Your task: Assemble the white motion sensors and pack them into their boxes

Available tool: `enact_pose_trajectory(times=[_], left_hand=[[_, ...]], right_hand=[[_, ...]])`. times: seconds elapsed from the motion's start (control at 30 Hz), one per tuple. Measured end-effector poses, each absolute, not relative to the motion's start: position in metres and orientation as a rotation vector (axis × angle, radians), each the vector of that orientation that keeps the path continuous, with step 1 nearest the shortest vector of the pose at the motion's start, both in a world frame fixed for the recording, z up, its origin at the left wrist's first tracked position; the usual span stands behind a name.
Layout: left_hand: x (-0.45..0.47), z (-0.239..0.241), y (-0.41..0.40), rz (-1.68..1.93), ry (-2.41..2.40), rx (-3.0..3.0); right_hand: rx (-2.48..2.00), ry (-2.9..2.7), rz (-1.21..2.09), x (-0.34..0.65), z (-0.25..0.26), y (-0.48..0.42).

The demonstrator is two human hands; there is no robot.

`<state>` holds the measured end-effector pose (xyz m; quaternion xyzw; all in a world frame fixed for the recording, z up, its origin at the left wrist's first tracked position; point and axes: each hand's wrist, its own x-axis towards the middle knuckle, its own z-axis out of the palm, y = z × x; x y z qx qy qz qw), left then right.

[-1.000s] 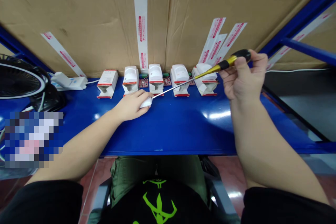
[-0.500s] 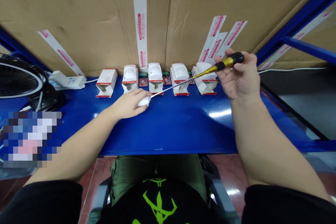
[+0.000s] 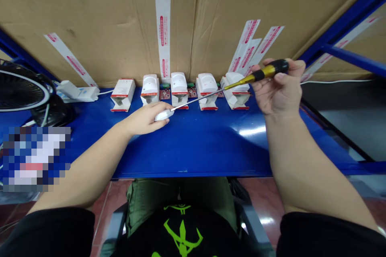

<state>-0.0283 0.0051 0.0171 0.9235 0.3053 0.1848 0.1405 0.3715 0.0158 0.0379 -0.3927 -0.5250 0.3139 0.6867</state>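
My left hand [image 3: 144, 118] lies on the blue shelf [image 3: 205, 144], its fingers closed around a small white plastic part [image 3: 164, 115]. My right hand [image 3: 279, 86] is raised at the right and grips the black and yellow handle of a long screwdriver [image 3: 241, 82]. The thin metal shaft slopes down to the left and its tip meets the white part at my left fingertips. Just behind stand several white sensor housings [image 3: 178, 88] in a row, with small red circuit boards [image 3: 165, 94] between them.
A cardboard wall [image 3: 120, 28] with red-printed white tape strips closes the back. A black fan [image 3: 24, 96] stands at the far left beside a white power strip [image 3: 76, 92]. A blue frame beam [image 3: 356, 58] runs along the right. My lap is under the shelf edge.
The white part under my left hand has tilted up slightly at the screwdriver tip. My right hand has shifted a little to the right with the handle.
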Motion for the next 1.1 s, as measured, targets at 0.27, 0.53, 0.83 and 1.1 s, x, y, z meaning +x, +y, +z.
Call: enact_pose_trajectory(times=[0.27, 0.53, 0.83, 1.1], left_hand=[[-0.027, 0.018, 0.004, 0.409, 0.874, 2.733], [-0.027, 0.019, 0.003, 0.405, 0.911, 2.714], [-0.022, 0.022, -0.004, 0.278, 0.934, 2.722], [-0.009, 0.019, -0.020, 0.228, 1.022, 2.786]], right_hand=[[-0.845, -1.187, 0.714, 0.369, 0.038, 0.014], [-0.866, -1.172, 0.731, 0.371, 0.037, 0.014], [-0.767, -1.129, 0.820, 0.362, 0.031, 0.019], [-0.827, -1.038, 0.709, 0.398, 0.046, 0.018]])
